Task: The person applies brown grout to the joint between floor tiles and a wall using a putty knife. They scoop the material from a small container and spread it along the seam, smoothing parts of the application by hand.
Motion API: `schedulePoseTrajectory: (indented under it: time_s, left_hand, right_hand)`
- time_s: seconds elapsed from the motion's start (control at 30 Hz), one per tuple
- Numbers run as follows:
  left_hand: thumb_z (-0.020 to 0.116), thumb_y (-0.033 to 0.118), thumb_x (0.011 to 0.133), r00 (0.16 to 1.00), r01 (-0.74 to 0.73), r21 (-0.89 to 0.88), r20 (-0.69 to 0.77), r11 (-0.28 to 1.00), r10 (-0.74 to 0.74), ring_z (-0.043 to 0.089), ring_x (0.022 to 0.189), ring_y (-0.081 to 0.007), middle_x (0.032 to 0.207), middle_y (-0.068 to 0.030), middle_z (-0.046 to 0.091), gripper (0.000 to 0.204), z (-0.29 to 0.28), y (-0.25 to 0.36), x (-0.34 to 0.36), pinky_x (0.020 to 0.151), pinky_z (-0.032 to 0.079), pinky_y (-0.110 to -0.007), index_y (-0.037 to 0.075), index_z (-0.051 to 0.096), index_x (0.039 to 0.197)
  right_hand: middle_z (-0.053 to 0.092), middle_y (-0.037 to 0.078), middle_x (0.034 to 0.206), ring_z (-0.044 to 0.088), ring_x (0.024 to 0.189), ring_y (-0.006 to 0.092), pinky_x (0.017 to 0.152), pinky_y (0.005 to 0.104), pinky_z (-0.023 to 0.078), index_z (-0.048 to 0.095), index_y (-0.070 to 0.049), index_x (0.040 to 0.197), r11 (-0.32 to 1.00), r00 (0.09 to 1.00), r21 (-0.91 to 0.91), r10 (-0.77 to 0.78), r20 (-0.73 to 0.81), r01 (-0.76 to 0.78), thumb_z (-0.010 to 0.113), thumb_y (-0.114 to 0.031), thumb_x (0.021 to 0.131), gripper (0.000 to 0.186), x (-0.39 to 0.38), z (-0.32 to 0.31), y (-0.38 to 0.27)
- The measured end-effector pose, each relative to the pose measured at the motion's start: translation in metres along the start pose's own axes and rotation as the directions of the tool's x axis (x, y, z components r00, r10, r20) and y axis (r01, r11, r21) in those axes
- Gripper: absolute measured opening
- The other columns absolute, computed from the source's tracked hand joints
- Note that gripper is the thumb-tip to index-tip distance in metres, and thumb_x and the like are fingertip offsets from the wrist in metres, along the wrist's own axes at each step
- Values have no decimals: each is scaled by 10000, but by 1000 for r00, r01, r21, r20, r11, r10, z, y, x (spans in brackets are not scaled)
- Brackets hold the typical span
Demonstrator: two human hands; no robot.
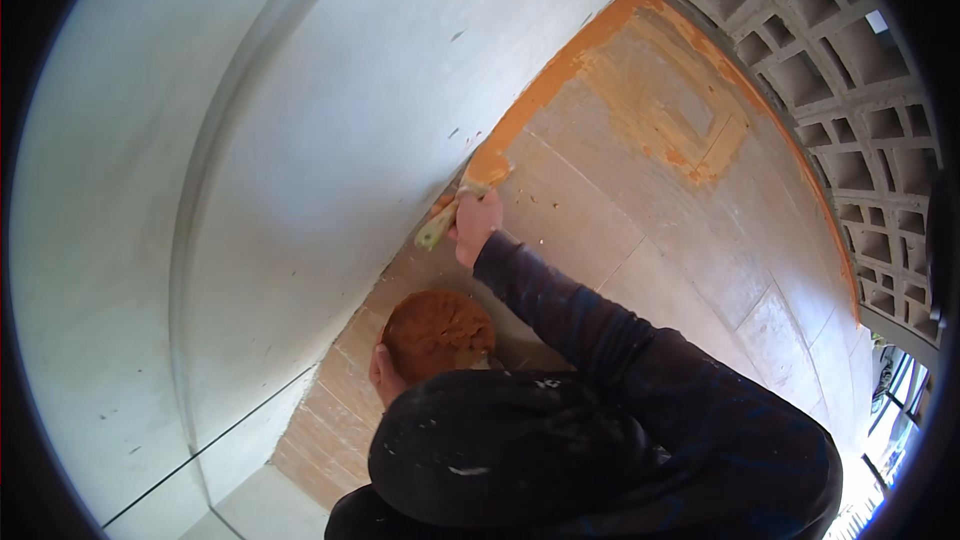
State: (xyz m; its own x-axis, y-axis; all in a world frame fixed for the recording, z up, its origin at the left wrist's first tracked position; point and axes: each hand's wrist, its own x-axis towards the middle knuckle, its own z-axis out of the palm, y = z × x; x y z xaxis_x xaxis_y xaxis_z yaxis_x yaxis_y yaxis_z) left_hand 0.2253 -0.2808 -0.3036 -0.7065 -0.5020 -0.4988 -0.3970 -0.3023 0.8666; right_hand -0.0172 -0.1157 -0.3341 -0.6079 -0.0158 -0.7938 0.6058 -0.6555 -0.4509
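My right hand (478, 227) is closed around the pale handle of a paintbrush (434, 229). The brush head is at the foot of the white wall (330, 130), where wet orange coating (490, 168) covers the floor edge. Closer to me, a round tub (437, 334) of thick orange-brown coating stands by my knee. My left hand (385, 376) grips its left side; part of that hand is hidden behind my dark-clothed knee.
An orange band runs along the wall base and the far edge of the tiled floor (660, 260). A thinner, patchy orange area (690, 100) lies toward the far corner. Small orange drops dot the tiles. A concrete lattice block wall (830, 70) borders the floor on the right.
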Motion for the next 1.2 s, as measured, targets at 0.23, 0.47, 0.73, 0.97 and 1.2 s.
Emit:
schedulePoseTrajectory:
  time_s: [0.23, 0.47, 0.73, 0.97, 1.2]
  left_hand:
    - [441, 369, 1078, 998, -30, 118, 49, 993, 24, 596, 1185, -243, 1329, -132, 605, 496, -35, 52, 25, 1024, 471, -366, -16, 552, 1370]
    - [439, 387, 1075, 982, -61, 199, 189, 978, 23, 583, 1210, -250, 1349, -135, 588, 504, -49, 30, 54, 1034, 462, -372, 2, 537, 1386]
    - [432, 435, 1040, 743, -248, 73, 654, 966, 141, 559, 1189, -258, 1357, -180, 552, 576, -104, -35, 157, 1062, 411, -381, -21, 513, 1383]
    - [406, 465, 1059, 878, -188, 131, 467, 973, 106, 517, 1300, -297, 1454, -184, 464, 627, -71, 19, 68, 1068, 441, -412, -6, 411, 1474]
    - [339, 344, 1079, 893, 30, 150, 441, 988, -94, 543, 1253, -275, 1362, -178, 532, 489, -92, 8, 85, 1061, 431, -395, -11, 468, 1390]
  right_hand:
    - [595, 100, 898, 657, 740, 234, 606, 422, 613, 428, -82, 1165, 979, 989, 200, -66, 129, 39, 435, -90, 1026, 139, -23, -11, 3]
    - [571, 119, 801, 628, 634, 248, 551, 429, 569, 378, -65, 1109, 891, 959, 359, -276, -60, 279, 420, -49, 992, 125, 53, -11, -59]
    - [688, 183, 1073, 731, 879, 261, 648, 350, 592, 583, 0, 1169, 786, 907, -461, -305, 290, 412, 534, -6, 889, 284, 89, -30, -1]
    - [601, 125, 888, 618, 650, 233, 542, 391, 557, 514, 11, 1074, 991, 997, -123, 50, -65, -57, 442, -92, 1002, 145, -30, -16, 70]
    - [581, 121, 848, 614, 668, 226, 548, 373, 544, 466, -14, 1089, 964, 963, 76, -245, -114, 255, 407, -89, 989, 138, -81, -31, 68]
